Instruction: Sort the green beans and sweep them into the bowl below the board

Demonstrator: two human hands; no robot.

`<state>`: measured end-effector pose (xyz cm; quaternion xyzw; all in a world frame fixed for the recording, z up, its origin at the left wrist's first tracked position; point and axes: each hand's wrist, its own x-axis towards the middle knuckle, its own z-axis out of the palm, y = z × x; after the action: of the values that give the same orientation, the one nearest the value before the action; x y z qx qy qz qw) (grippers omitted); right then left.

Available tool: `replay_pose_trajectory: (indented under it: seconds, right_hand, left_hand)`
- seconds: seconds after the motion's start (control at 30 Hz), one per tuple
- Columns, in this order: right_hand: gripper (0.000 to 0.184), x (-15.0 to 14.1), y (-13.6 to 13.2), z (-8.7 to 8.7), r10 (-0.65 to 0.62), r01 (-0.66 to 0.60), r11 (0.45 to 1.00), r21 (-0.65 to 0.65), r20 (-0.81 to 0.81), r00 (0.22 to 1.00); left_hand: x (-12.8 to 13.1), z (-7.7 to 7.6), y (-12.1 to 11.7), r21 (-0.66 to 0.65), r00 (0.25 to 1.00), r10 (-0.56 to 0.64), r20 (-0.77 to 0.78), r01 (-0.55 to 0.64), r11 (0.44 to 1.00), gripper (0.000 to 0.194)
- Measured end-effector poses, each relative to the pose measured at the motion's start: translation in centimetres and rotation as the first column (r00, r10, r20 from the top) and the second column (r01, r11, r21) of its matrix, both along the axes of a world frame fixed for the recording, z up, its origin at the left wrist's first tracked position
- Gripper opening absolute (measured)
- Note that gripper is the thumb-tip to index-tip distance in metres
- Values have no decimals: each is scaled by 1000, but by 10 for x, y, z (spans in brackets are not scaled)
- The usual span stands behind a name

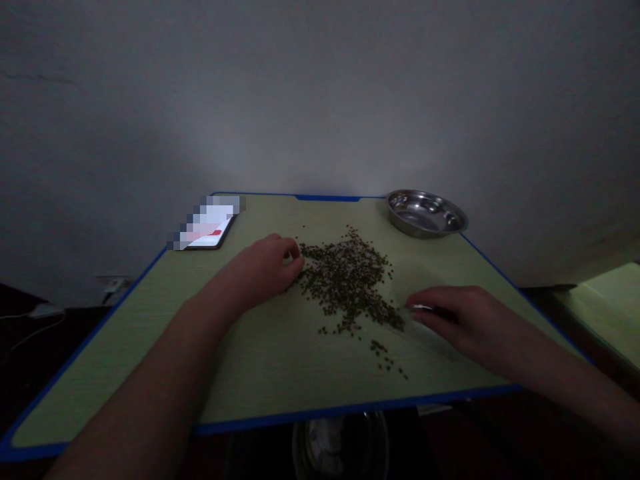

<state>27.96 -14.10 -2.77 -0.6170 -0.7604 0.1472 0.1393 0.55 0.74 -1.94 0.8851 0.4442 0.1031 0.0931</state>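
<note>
A loose heap of small dark seeds or dried pods (345,273) is spread over the middle of a pale green table (240,387) with a blue rim. At the heap's left edge rests my left hand (275,265), its fingers curled and the thumb drawn in towards them. Whatever lies between those fingertips is too small to make out. Low at the heap's right side, my right hand (457,317) pinches a thin, shiny metal utensil (421,308). Most of that utensil is hidden by the fingers, so its kind does not show.
A shallow stainless steel bowl (425,217) stands at the back right corner. The phone (207,227) with a lit screen lies at the back left. Below the front edge is another round metal vessel (299,450). A wall (320,100) closes off the far side.
</note>
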Motion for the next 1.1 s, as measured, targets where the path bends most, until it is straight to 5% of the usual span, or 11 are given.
replay_pose_trajectory:
  seconds: [0.4, 1.1]
  right_hand:
    - [19, -15, 1, 1, 134, -129, 989, 73, -67, 989]
    - [19, -29, 20, -4, 148, -145, 984, 107, -20, 989]
  left_hand:
    - [1, 1, -1, -3, 1000, 2, -3, -2, 1000, 32]
    - [0, -1, -3, -10, 1000, 15, 1, -15, 1000, 31]
